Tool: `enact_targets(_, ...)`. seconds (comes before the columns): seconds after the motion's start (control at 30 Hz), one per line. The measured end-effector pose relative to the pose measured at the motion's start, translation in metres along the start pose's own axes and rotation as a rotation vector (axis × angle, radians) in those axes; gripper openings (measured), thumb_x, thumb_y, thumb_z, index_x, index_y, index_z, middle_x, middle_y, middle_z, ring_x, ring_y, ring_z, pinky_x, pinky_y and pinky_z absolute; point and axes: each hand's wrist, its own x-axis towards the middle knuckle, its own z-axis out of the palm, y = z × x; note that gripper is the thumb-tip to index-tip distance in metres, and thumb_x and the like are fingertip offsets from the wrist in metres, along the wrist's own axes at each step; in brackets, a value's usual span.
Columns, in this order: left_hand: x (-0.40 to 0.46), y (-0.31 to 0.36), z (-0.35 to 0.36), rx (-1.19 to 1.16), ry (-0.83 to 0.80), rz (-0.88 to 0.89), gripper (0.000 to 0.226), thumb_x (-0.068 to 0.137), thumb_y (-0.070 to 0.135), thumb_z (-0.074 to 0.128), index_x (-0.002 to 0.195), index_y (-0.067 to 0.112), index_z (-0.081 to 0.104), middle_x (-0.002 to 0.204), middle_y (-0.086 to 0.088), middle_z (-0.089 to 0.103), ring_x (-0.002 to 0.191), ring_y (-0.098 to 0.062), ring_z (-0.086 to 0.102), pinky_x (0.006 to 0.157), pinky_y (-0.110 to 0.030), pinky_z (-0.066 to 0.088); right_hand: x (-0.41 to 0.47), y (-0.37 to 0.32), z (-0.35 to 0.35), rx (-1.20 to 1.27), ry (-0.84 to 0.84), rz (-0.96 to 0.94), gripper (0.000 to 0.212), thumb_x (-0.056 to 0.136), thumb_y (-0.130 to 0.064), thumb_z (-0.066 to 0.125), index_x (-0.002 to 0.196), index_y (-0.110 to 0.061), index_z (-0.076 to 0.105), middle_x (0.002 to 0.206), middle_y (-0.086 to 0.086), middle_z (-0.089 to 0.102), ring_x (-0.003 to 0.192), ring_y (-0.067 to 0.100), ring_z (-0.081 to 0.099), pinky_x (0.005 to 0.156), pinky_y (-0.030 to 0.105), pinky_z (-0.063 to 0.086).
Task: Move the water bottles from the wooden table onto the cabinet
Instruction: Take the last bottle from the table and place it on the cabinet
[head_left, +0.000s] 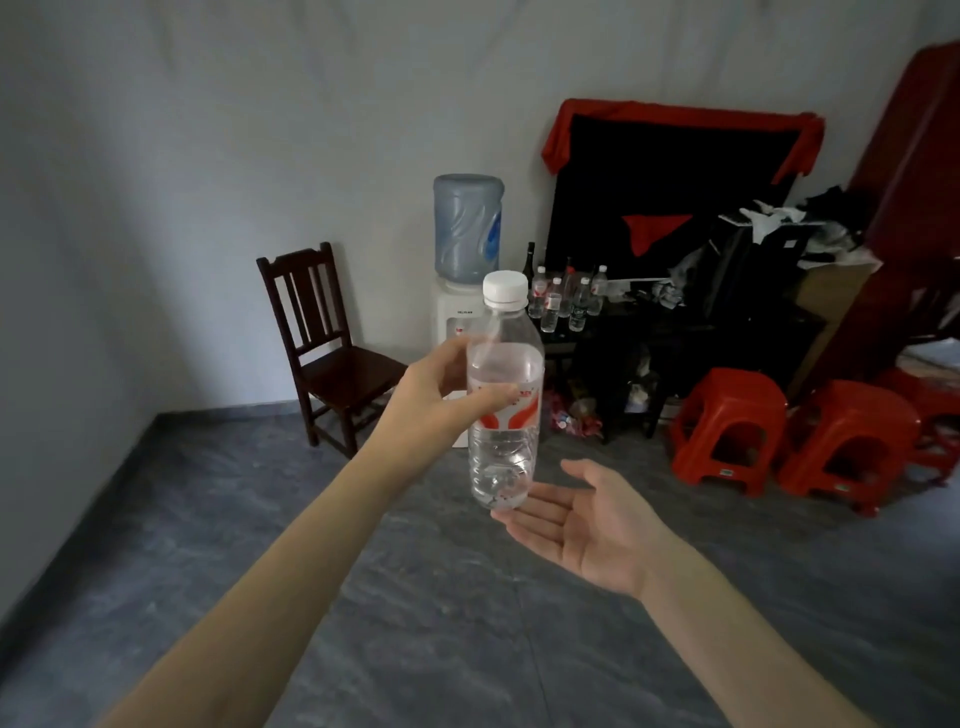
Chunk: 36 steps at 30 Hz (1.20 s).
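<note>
My left hand (441, 395) grips a clear water bottle (503, 441) with a white cap and a red-and-white label, holding it upright in mid-air. My right hand (587, 525) lies palm up with fingers spread just under the bottle's base, which touches or nearly touches the fingertips. Ahead, several more small water bottles (566, 304) and a dark glass bottle stand on a low dark cabinet (675, 332) against the wall. The wooden table is out of view.
A water dispenser (462, 291) with a blue jug stands left of the cabinet. A dark wooden chair (327, 343) is by the wall on the left. Red plastic stools (732, 426) sit right of the cabinet. Clothes and a cardboard box pile up on the right. The floor is grey tile.
</note>
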Motion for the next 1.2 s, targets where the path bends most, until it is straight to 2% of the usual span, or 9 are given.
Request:
enact_targets(0.17, 0.064, -0.026, 0.013, 0.020, -0.026, -0.007, 0.052, 0.074, 0.048, 0.077, 0.122, 0.028, 0.066, 0.110, 0.009, 0.077, 0.104, -0.010, 0.073, 0.092, -0.032, 0.056, 0.050, -0.042, -0.022, 0.019, 0.008, 0.022, 0.054, 0.099, -0.035, 0.044, 0.127, 0.010, 0.050, 0.118, 0.032, 0.066, 0.106, 0.043, 0.067, 0.081, 0.046, 0.061)
enact_targets(0.3, 0.119, -0.043, 0.034, 0.061, -0.043, 0.010, 0.053, 0.076, 0.051, 0.075, 0.123, 0.028, 0.067, 0.111, 0.010, 0.077, 0.105, -0.008, 0.073, 0.093, -0.030, 0.058, 0.089, -0.085, -0.047, 0.056, -0.004, 0.031, 0.055, 0.099, -0.036, 0.044, 0.127, 0.011, 0.050, 0.119, 0.033, 0.065, 0.108, 0.044, 0.067, 0.084, 0.049, 0.059)
enact_targets(0.4, 0.167, -0.058, 0.051, 0.061, -0.032, -0.007, 0.046, 0.086, 0.038, 0.076, 0.128, 0.023, 0.066, 0.112, 0.007, 0.077, 0.106, -0.011, 0.073, 0.094, -0.032, 0.058, 0.114, -0.125, -0.068, 0.070, -0.015, 0.035, 0.056, 0.100, -0.037, 0.042, 0.129, 0.011, 0.050, 0.121, 0.032, 0.064, 0.109, 0.043, 0.066, 0.084, 0.048, 0.059)
enact_targets(0.53, 0.229, -0.070, 0.076, 0.063, -0.075, -0.039, 0.039, 0.084, 0.037, 0.074, 0.122, 0.037, 0.065, 0.112, 0.012, 0.077, 0.105, -0.007, 0.073, 0.088, -0.024, 0.057, 0.143, -0.174, -0.097, 0.075, -0.027, 0.039, 0.057, 0.100, -0.037, 0.042, 0.129, 0.010, 0.050, 0.122, 0.032, 0.064, 0.110, 0.042, 0.066, 0.085, 0.048, 0.059)
enact_targets(0.67, 0.275, -0.084, 0.097, 0.055, -0.073, -0.034, 0.054, 0.072, 0.053, 0.072, 0.123, 0.037, 0.065, 0.112, 0.013, 0.077, 0.106, -0.006, 0.072, 0.091, -0.026, 0.056, 0.170, -0.214, -0.115, 0.080, -0.011, 0.032, 0.058, 0.100, -0.039, 0.041, 0.128, 0.010, 0.052, 0.121, 0.031, 0.065, 0.109, 0.042, 0.066, 0.087, 0.047, 0.058)
enact_targets(0.87, 0.334, -0.109, 0.108, 0.052, -0.086, -0.041, 0.053, 0.073, 0.052, 0.073, 0.123, 0.038, 0.065, 0.113, 0.010, 0.077, 0.108, -0.010, 0.072, 0.098, -0.040, 0.056, 0.209, -0.259, -0.131, 0.091, 0.015, 0.035, 0.058, 0.100, -0.039, 0.041, 0.126, 0.011, 0.054, 0.120, 0.031, 0.065, 0.110, 0.041, 0.066, 0.093, 0.045, 0.055)
enact_targets(1.03, 0.382, -0.134, 0.105, 0.055, -0.097, -0.035, 0.041, 0.074, 0.051, 0.073, 0.114, 0.048, 0.065, 0.113, 0.014, 0.076, 0.107, -0.007, 0.072, 0.093, -0.030, 0.055, 0.253, -0.293, -0.137, 0.079, 0.037, 0.034, 0.058, 0.100, -0.039, 0.042, 0.125, 0.011, 0.056, 0.120, 0.030, 0.066, 0.109, 0.041, 0.067, 0.094, 0.045, 0.053)
enact_targets(1.2, 0.443, -0.168, 0.085, 0.058, -0.108, -0.024, 0.049, 0.075, 0.051, 0.074, 0.121, 0.042, 0.064, 0.115, 0.013, 0.076, 0.109, -0.008, 0.071, 0.097, -0.035, 0.056, 0.312, -0.329, -0.134, 0.087, 0.044, 0.033, 0.057, 0.100, -0.039, 0.041, 0.125, 0.011, 0.056, 0.119, 0.031, 0.066, 0.107, 0.042, 0.067, 0.086, 0.048, 0.058)
